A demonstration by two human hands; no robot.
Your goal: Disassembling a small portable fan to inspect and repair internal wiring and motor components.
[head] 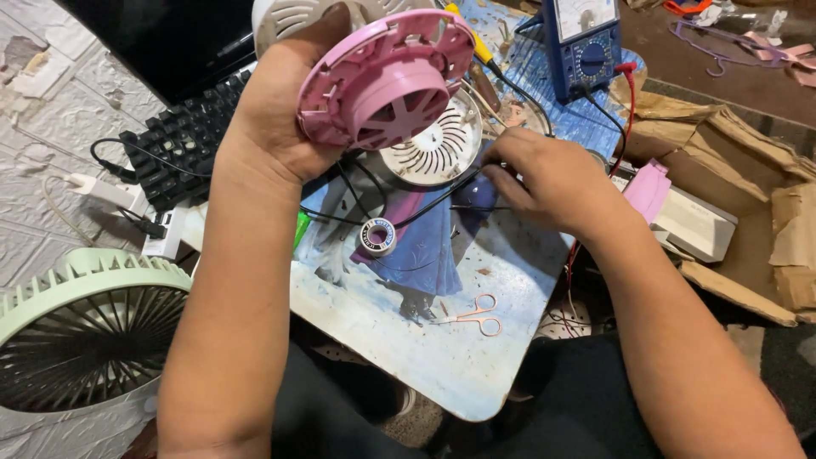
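Observation:
My left hand [276, 110] holds up a round pink fan housing [387, 76], its ribbed inner side facing me, above the small picture-printed table [408, 340]. My right hand [548, 178] rests lower on the table, fingers pinched on thin black wires [442, 191] that run from the pink part. Under the pink housing lies a white slotted fan grille [442, 149]. A small spool of solder [378, 235] sits on the table between my forearms.
Small pink scissors [476, 316] lie near the table's front. A blue multimeter [582, 42] with red and black leads stands at the back. Black keyboard [183, 140] to the left, a green fan [81, 340] at lower left, torn cardboard [748, 195] on the right.

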